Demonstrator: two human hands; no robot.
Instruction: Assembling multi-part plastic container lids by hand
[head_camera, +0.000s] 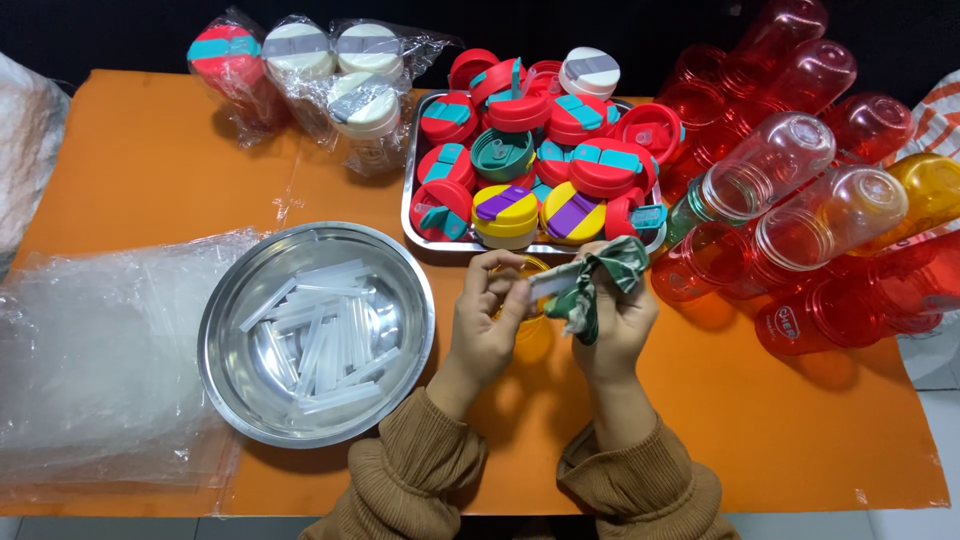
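Gripping one yellow bottle (527, 300) — left hand (487, 322) — and one green cloth (592, 285) — right hand (620, 318).

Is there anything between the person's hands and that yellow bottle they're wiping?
Only the green cloth, bunched in the right hand and pressed against the yellow bottle. The left hand grips the bottle directly, nothing visible between them.
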